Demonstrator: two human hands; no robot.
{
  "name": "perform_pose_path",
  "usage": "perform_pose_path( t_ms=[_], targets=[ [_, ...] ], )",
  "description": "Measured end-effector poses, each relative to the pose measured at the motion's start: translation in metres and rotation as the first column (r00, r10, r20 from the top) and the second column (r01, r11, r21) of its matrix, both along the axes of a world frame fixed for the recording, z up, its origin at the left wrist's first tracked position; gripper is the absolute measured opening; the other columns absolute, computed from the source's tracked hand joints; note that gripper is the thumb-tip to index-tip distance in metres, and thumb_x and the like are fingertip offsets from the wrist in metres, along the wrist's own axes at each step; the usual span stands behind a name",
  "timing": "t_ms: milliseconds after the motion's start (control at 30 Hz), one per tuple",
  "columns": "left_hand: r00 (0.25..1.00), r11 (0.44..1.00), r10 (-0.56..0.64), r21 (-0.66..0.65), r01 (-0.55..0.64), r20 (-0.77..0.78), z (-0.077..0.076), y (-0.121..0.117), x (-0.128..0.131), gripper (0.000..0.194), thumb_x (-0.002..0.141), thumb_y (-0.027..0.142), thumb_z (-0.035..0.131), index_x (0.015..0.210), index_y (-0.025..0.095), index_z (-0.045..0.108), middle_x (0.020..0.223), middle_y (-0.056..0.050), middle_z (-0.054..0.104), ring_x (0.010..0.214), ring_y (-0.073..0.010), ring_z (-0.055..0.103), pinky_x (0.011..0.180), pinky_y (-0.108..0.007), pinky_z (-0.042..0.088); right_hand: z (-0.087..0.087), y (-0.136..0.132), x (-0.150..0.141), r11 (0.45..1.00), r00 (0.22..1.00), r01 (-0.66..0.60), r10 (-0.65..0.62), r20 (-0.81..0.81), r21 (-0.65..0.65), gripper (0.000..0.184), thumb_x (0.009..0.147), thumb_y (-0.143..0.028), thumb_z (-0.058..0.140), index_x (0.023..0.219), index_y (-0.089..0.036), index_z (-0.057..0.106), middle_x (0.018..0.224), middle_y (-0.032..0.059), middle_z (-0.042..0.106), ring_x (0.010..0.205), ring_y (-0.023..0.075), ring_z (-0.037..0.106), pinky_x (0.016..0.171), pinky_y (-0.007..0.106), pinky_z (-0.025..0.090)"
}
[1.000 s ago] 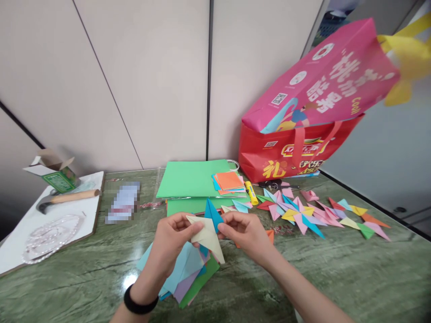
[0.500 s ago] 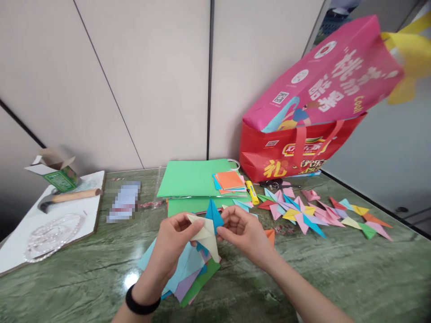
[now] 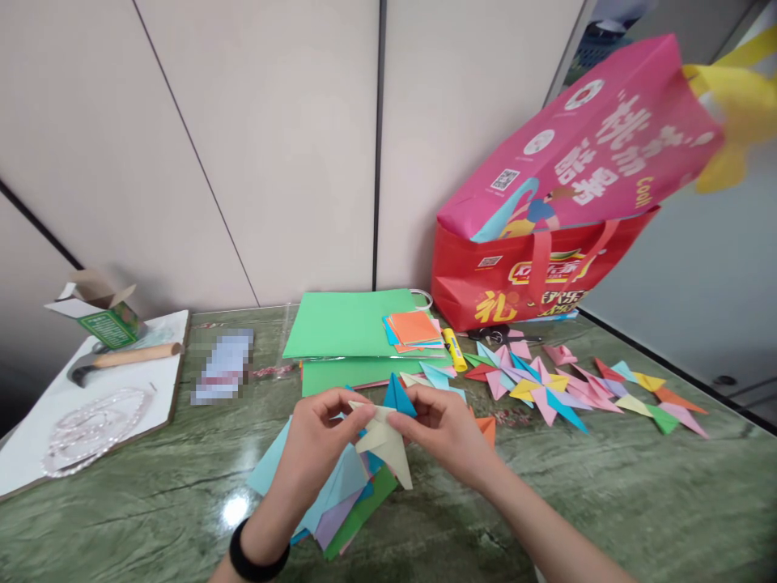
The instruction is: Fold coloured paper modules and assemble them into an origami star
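My left hand and my right hand pinch a folded paper piece between them, just above the green marble table. The piece has a cream part pointing down to the right and a blue part sticking up. Both hands have fingers closed on it. Beneath the hands lies a loose pile of coloured paper sheets. A black band is on my left wrist.
Several folded paper stars lie to the right. Green sheets, small orange squares, a yellow glue stick and scissors sit behind. Red and pink bags stand back right. A board with a hammer lies left.
The folded piece has turned and dropped slightly between my hands. The blue tip sits lower and more to the right, and both hands have shifted a little right.
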State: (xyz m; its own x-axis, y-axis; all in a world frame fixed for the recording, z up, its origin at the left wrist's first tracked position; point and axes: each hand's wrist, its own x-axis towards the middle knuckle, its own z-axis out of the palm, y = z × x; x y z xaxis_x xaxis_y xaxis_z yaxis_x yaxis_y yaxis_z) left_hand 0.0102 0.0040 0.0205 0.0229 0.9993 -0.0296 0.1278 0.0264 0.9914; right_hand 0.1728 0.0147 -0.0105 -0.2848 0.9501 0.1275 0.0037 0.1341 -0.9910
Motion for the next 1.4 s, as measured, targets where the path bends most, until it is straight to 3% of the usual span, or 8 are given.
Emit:
perform_pose_path(
  t_ms=[267,400,567,733,867,1000,1133,1400],
  targets=[
    [0.996,0.999,-0.024,-0.026,0.026,0.082,-0.006,0.0,-0.002,0.027,0.066,0.034,0.069,0.051,0.015,0.058,0.048,0.001,0.055,0.049,-0.0109,0.048,0.05,-0.021,0.037,0.003,-0.002,0.0,0.997,0.994,-0.028,0.02,0.106,0.072,0.021,0.074,-0.035,0.063,0.064,-0.017,0.057,0.059,-0.0024,0.05,0.054,0.0112,0.042,0.048,0.021,0.036],
    [0.986,0.998,-0.026,-0.053,0.035,0.163,-0.007,0.001,0.002,0.022,0.066,0.034,0.069,0.059,0.015,0.063,0.055,0.001,0.059,0.052,-0.0115,0.051,0.052,-0.021,0.04,0.0,0.0,-0.001,1.0,0.999,-0.014,0.014,0.042,0.001,0.023,0.073,-0.039,0.064,0.065,-0.018,0.057,0.059,-0.0027,0.05,0.054,0.0116,0.044,0.049,0.022,0.038],
    [0.973,0.979,-0.109,-0.147,0.141,0.204,-0.004,-0.002,0.005,0.02,0.06,0.029,0.074,0.071,0.015,0.067,0.073,-0.006,0.07,0.066,-0.0206,0.064,0.059,-0.028,0.048,-0.003,0.002,-0.003,0.998,0.998,0.039,-0.041,-0.036,-0.052,0.027,0.07,-0.04,0.066,0.061,-0.019,0.052,0.057,-0.004,0.048,0.053,0.0113,0.046,0.048,0.022,0.042],
    [0.966,0.965,-0.114,-0.205,0.164,0.233,-0.008,-0.005,0.008,0.023,0.065,0.036,0.07,0.072,0.016,0.063,0.062,-0.004,0.068,0.05,-0.0192,0.062,0.047,-0.028,0.047,-0.002,-0.001,-0.006,0.985,0.993,-0.011,-0.009,-0.114,-0.174,0.026,0.067,-0.04,0.07,0.068,-0.019,0.054,0.062,-0.0026,0.056,0.056,0.0134,0.055,0.052,0.026,0.049],
    [0.993,0.987,-0.025,-0.153,0.043,0.119,-0.011,-0.004,0.009,0.02,0.064,0.034,0.07,0.067,0.016,0.062,0.055,0.001,0.062,0.046,-0.013,0.055,0.044,-0.021,0.04,-0.004,-0.002,-0.005,0.965,0.987,-0.044,0.002,-0.162,-0.258,0.028,0.064,-0.039,0.072,0.068,-0.019,0.054,0.058,-0.0041,0.057,0.052,0.0141,0.058,0.053,0.027,0.049],
    [0.994,0.998,-0.024,-0.059,0.018,-0.11,-0.007,-0.002,0.006,0.018,0.064,0.032,0.067,0.065,0.013,0.064,0.052,0.003,0.054,0.047,-0.0093,0.044,0.043,-0.019,0.032,-0.005,0.004,0.002,0.983,0.994,0.012,-0.031,-0.104,-0.184,0.026,0.061,-0.033,0.076,0.076,-0.017,0.061,0.075,-0.0002,0.065,0.065,0.014,0.06,0.059,0.025,0.048],
    [0.947,0.995,-0.099,-0.015,0.099,-0.307,-0.003,0.001,0.0,0.014,0.065,0.025,0.06,0.058,0.013,0.062,0.053,0.003,0.05,0.053,-0.0105,0.042,0.049,-0.021,0.03,-0.004,0.011,0.012,0.975,0.989,-0.058,0.027,-0.145,-0.212,0.036,0.055,-0.025,0.08,0.085,-0.017,0.061,0.082,0.0033,0.068,0.074,0.0162,0.063,0.064,0.026,0.048],
    [0.878,0.962,-0.271,-0.072,0.264,-0.395,0.001,-0.001,0.002,0.014,0.066,0.021,0.058,0.056,0.012,0.063,0.052,0.003,0.049,0.055,-0.0119,0.043,0.052,-0.022,0.03,-0.008,0.004,0.007,0.946,0.974,-0.225,0.219,-0.051,-0.234,0.022,0.055,-0.02,0.079,0.069,-0.014,0.063,0.062,-0.0025,0.063,0.056,0.011,0.055,0.053,0.022,0.041]
  ],
)
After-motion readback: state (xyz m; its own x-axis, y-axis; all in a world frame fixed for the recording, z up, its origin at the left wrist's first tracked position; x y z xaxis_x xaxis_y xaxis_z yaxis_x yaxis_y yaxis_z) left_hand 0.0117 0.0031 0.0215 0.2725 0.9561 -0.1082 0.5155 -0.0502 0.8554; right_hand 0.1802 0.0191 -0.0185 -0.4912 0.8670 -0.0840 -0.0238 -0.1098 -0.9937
